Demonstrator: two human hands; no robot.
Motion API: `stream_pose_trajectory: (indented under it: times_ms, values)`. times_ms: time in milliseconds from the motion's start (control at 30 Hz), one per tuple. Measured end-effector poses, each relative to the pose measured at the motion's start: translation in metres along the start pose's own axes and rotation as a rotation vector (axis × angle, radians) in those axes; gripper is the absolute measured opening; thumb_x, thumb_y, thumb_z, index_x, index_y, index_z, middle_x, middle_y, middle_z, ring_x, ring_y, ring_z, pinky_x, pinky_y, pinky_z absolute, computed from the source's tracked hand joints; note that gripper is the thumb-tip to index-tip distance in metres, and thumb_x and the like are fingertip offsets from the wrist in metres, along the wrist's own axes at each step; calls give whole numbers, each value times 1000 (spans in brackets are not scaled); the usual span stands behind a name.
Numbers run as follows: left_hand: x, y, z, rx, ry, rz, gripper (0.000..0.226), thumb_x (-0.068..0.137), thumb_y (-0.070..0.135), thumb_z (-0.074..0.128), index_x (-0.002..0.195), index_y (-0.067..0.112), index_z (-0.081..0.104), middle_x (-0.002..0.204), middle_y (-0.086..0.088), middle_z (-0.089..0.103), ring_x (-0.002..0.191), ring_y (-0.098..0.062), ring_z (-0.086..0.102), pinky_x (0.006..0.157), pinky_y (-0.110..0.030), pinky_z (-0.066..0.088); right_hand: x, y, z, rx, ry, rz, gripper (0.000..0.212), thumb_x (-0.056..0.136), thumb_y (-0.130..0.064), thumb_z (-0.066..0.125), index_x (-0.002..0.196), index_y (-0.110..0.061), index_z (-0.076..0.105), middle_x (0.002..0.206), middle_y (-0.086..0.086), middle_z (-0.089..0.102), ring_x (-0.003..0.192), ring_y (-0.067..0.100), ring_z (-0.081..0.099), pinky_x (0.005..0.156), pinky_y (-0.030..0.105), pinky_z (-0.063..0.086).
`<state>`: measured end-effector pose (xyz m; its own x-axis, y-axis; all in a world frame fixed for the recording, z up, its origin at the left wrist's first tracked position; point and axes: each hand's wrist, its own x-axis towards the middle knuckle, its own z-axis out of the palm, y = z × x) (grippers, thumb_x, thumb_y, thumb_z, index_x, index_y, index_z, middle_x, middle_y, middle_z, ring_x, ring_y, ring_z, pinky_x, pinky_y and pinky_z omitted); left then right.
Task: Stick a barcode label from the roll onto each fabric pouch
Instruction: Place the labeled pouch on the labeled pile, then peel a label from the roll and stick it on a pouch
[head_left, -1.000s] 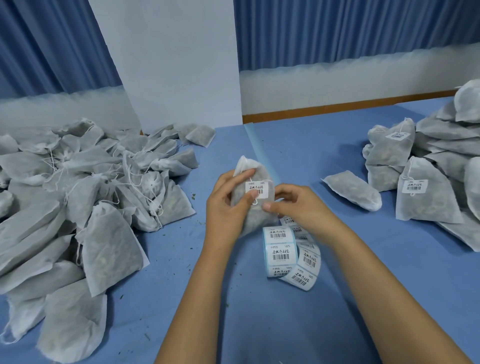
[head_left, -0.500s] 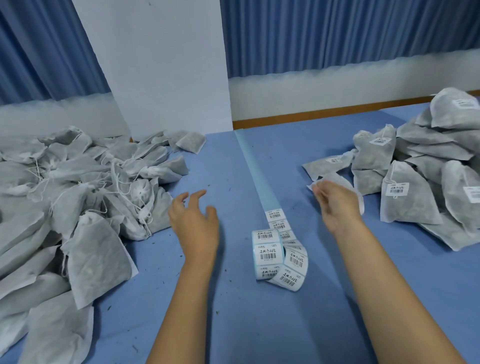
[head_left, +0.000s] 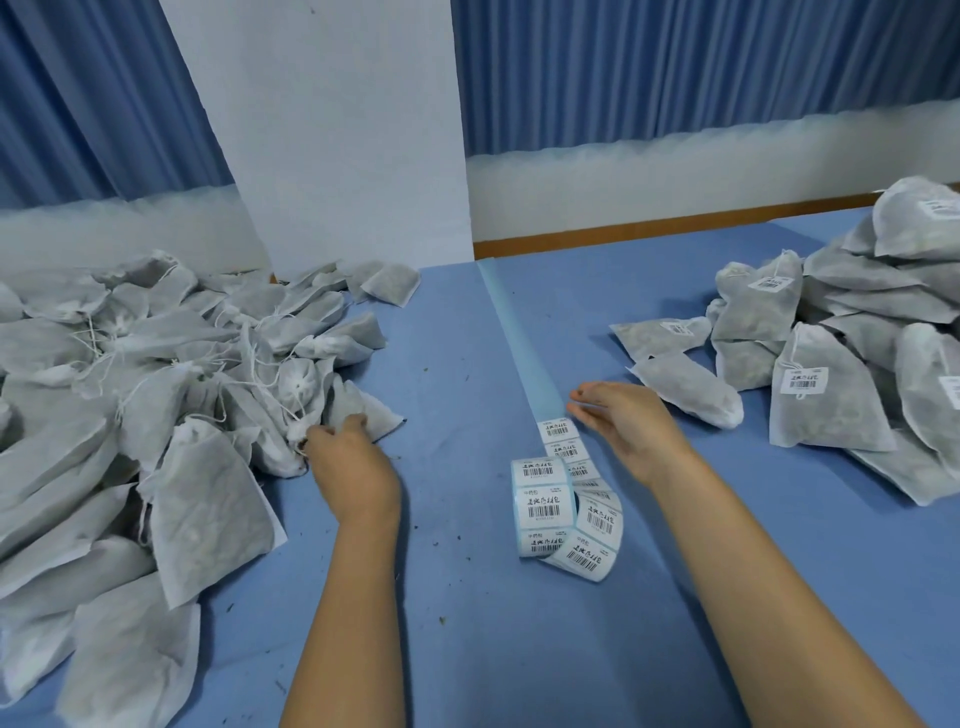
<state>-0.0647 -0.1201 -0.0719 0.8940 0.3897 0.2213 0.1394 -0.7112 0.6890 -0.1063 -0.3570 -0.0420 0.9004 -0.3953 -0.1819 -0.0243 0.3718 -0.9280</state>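
Observation:
A heap of unlabelled grey fabric pouches (head_left: 156, 395) with white drawstrings covers the table's left side. My left hand (head_left: 350, 460) reaches into its near edge, fingers curled onto one fabric pouch (head_left: 376, 415). The barcode label roll (head_left: 543, 512) stands in the middle, its strip running away from me to an empty blue backing strip (head_left: 522, 338). My right hand (head_left: 626, 426) hovers with nothing in it, fingertips just right of the strip's first label (head_left: 558, 428). Labelled pouches (head_left: 826, 395) are piled at the right, with one pouch (head_left: 685, 387) lying closest to my right hand.
A white board (head_left: 337, 130) stands upright at the back, against blue curtains (head_left: 675, 67). The blue table cloth (head_left: 467, 623) carries small dark crumbs. A wooden edge (head_left: 623, 231) runs along the far side.
The labelled pouch left my hands and went to the right pile. My left hand has moved left onto the unlabelled heap. My right hand has come back toward the label strip.

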Motion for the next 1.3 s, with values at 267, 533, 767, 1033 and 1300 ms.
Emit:
stream_pose_trajectory:
  times_ms: [267,533,767,1033,1300]
  values:
    - [-2,4,5,313,81,64,19,89,17,64,106,11,68,111,-13,62,118,-34,38,97,-46,27,-14,2,13,-416,-222,-231,16,90,-1,56,84,-13,65,92,3,72,75,12,64,65,10,46]
    - [-20,29,4,-33,262,395,2,84,9,70,83,8,68,128,-14,52,122,-41,42,105,-57,30,-9,7,18,-323,-314,-200,16,96,-19,52,95,-11,66,98,4,73,87,13,70,76,19,50]
    - [-38,48,7,-542,-226,832,17,88,-8,59,87,8,66,109,-3,59,100,-6,58,90,-24,50,-12,7,24,139,-467,-2,33,99,-21,48,116,5,57,103,14,72,98,23,69,77,27,55]
    - [-38,55,8,-818,-400,367,22,94,18,60,117,19,61,118,5,66,115,-8,59,101,-27,44,-16,10,30,-645,-324,-531,17,81,-8,72,94,-17,68,76,-8,64,68,4,53,65,16,43]
    - [-42,60,2,-849,-222,408,28,95,3,56,91,29,66,89,11,69,86,-5,63,79,-19,48,-21,6,30,-507,-459,-418,28,75,-7,78,96,-22,66,92,-15,66,68,-2,54,71,15,44]
